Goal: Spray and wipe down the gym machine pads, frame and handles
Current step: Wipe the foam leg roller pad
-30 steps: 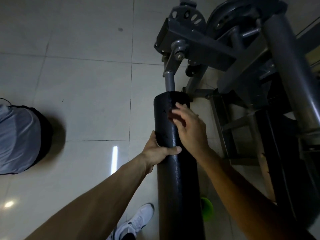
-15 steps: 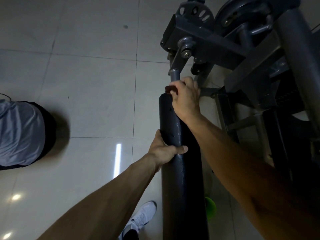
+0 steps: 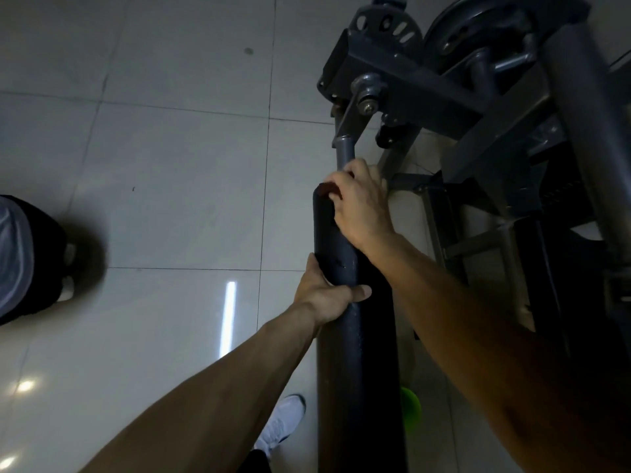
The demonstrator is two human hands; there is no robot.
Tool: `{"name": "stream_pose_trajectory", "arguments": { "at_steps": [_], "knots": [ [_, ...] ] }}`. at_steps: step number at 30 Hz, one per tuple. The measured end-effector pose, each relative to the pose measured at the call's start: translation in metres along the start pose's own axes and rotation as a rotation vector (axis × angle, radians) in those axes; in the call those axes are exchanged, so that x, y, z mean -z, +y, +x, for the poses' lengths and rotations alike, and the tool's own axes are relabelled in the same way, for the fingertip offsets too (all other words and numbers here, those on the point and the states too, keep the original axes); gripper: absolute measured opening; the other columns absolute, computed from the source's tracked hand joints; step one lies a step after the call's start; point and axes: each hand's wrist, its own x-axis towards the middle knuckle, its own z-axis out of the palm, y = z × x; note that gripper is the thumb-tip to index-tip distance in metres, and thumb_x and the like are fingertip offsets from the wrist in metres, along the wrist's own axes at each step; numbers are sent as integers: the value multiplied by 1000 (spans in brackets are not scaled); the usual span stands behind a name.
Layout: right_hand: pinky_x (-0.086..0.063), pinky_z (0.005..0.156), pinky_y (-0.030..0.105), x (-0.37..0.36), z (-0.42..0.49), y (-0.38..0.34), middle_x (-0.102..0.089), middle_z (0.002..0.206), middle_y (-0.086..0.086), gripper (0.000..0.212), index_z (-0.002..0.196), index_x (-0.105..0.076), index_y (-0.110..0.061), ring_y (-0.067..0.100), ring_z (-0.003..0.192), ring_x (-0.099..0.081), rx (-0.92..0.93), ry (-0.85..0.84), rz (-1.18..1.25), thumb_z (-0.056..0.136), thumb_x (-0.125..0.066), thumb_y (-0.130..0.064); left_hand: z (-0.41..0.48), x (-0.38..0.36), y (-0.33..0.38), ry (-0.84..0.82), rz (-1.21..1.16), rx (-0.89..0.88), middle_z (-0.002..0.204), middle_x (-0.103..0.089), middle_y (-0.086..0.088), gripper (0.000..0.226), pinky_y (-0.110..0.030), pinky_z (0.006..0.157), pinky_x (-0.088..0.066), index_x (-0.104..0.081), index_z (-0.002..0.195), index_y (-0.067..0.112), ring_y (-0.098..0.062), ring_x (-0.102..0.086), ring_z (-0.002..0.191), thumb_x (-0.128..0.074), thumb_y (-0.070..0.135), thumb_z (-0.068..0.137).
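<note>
Black roller pad (image 3: 355, 353) runs from the near edge toward the machine, over tiled floor (image 3: 153, 199) | white shoe (image 3: 283, 421) beside its near end | left hand (image 3: 327, 295) wraps the pad midway, thumb across | right hand (image 3: 362, 206) curls round its far end, gripping a dark red cloth (image 3: 328, 191) | grey machine frame (image 3: 426, 83) beyond

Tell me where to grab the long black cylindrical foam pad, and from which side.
Wrap the long black cylindrical foam pad partway along, from the floor side on its left, as the left hand does: it is round, slim enough to encircle, and the grey metal frame crowds its right.
</note>
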Motion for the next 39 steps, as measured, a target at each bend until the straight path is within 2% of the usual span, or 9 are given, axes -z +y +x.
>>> {"name": "stream_pose_trajectory", "arguments": {
  "at_steps": [4, 6, 13, 17, 21, 25, 30, 34, 39],
  "knots": [
    [-45, 82, 46, 6, -61, 3, -57, 116, 9, 30, 111, -72, -17, 32, 104, -51, 190, -111, 13, 83, -78, -11, -2, 0, 3, -2, 17, 1, 135, -59, 4, 107, -38, 101, -53, -37, 144, 25, -19, -59, 118, -97, 31, 56],
    [-46, 82, 47, 6, -43, 11, -56, 114, 9, 28, 109, -72, -19, 33, 102, -52, 222, -109, 7, 83, -77, -11, -5, -2, 5, 21, 33, -8, 136, -60, 5, 118, -40, 102, -54, -36, 145, 27, -20, -61, 118, -96, 41, 45],
    [-46, 95, 43, 0, -23, 5, -54, 123, 6, 30, 118, -69, -24, 28, 113, -49, -10, 17, 82, 89, -73, -16, -9, -1, 9, -10, 13, -9, 145, -56, 2, 129, -39, 104, -54, -32, 150, 26, -21, -60, 124, -99, 45, 41],
    [-43, 94, 31, 10, -119, 6, -52, 126, 4, 32, 121, -68, -19, 22, 114, -47, -25, 28, 218, 89, -69, -14, -20, 16, -2, -122, -81, 6, 131, -62, 6, 80, -30, 97, -55, -44, 131, 26, -15, -63, 115, -94, 16, 70],
    [-50, 98, 37, 7, -166, 6, -46, 128, -1, 31, 121, -66, -20, 17, 119, -45, -72, 26, 300, 90, -66, -16, -30, 25, -12, -188, -100, -26, 117, -62, 17, 64, -15, 68, -55, -51, 123, 45, -9, -64, 100, -83, 7, 83],
    [-47, 99, 38, 2, -105, 19, -46, 128, 5, 31, 120, -64, -21, 24, 121, -44, -161, 76, 343, 91, -70, -13, -29, 19, -21, -174, -118, -14, 111, -56, 27, 65, -28, 89, -56, -44, 104, 56, -2, -61, 105, -79, 4, 86],
    [-44, 111, 45, -1, -27, 26, -47, 137, 6, 28, 128, -63, -24, 23, 129, -43, -444, 173, 451, 101, -62, -18, -29, 18, -23, -138, -146, -14, 110, -53, 32, 72, -29, 91, -54, -35, 121, 52, -4, -60, 105, -78, 5, 88],
    [-48, 102, 41, 0, -112, 11, -47, 132, 4, 32, 132, -62, -24, 19, 122, -44, -305, 148, 357, 100, -60, -23, -33, 17, -19, -142, -132, -5, 114, -58, 26, 57, -23, 75, -51, -48, 103, 52, -5, -61, 108, -78, 6, 88],
    [-47, 94, 28, 12, -262, -9, -47, 126, -2, 32, 127, -65, -18, 13, 114, -50, -274, 87, 390, 101, -53, -33, -32, 15, -20, -117, -133, -8, 127, -63, 15, 60, -29, 81, -55, -51, 121, 48, -17, -63, 117, -80, 8, 87]
  ]
}}
